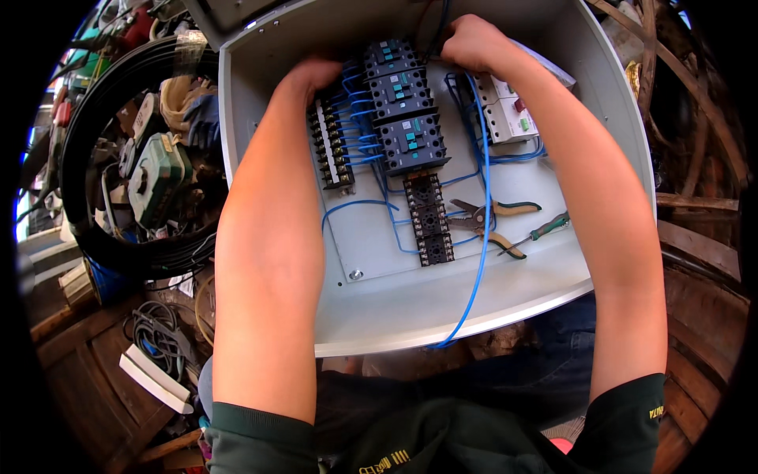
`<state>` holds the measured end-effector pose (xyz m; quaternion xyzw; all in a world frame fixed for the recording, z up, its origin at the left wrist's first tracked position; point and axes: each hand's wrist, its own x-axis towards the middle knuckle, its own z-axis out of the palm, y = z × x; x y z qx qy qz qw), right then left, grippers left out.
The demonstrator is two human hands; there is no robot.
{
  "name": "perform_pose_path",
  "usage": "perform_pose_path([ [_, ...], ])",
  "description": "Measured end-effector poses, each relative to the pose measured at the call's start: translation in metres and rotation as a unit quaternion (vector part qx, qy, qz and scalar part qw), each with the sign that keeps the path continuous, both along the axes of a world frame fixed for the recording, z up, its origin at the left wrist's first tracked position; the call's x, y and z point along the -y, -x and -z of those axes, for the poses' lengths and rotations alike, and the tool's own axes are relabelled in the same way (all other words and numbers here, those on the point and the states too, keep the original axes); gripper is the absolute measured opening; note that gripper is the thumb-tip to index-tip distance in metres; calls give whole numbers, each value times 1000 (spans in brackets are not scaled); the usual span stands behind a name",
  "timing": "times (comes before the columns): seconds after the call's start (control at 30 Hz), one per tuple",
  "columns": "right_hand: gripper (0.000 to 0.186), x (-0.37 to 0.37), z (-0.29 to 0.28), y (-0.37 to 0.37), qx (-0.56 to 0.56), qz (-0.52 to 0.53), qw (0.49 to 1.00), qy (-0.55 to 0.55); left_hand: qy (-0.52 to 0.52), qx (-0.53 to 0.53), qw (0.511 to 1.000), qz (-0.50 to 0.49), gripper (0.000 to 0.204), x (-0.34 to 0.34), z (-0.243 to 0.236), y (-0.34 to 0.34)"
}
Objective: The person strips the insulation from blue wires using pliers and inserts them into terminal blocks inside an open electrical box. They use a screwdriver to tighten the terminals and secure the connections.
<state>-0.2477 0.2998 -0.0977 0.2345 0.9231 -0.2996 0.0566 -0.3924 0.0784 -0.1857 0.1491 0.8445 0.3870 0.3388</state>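
Both my arms reach into a grey metal electrical enclosure (474,320). My left hand (317,73) is at the top of the terminal block (329,146), its fingers hidden in shadow. At the far wall, beside some dark wires, my right hand (474,43) is closed, its fingertips out of sight; what it grips cannot be made out. Between the hands stands a column of black contactors (411,144), with relay sockets (429,219) below. Blue wires (483,237) run from the parts, one hanging over the near edge. White circuit breakers (505,114) sit under my right forearm.
Wire strippers (483,221) with green-and-tan handles and a green-handled screwdriver (549,227) lie inside the enclosure, right of the sockets. A black coil of cable (75,189) and cluttered tools are at left. Wooden pieces (703,237) lie at right.
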Motion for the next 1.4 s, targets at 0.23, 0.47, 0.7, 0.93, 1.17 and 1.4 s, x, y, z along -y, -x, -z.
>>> perform_pose_path([
  [0.23,11,7,3,2,81,-16,996,29,-22,15,999,24,40,-3,-11,-5],
  [0.47,30,1,15,2,85,-144,984,-54,-25,25,999,9,45,2,13,12],
  [0.7,42,6,16,-7,5,-140,986,-88,-41,28,999,-13,43,3,18,15],
  [0.93,29,5,20,2,13,-116,985,-130,-2,-74,996,47,47,7,35,31],
  [1.17,32,9,18,4,-4,-67,992,-109,-37,-49,998,-8,48,15,48,47],
  [1.4,30,4,22,25,29,33,997,-60,-22,-48,999,9,49,5,40,35],
])
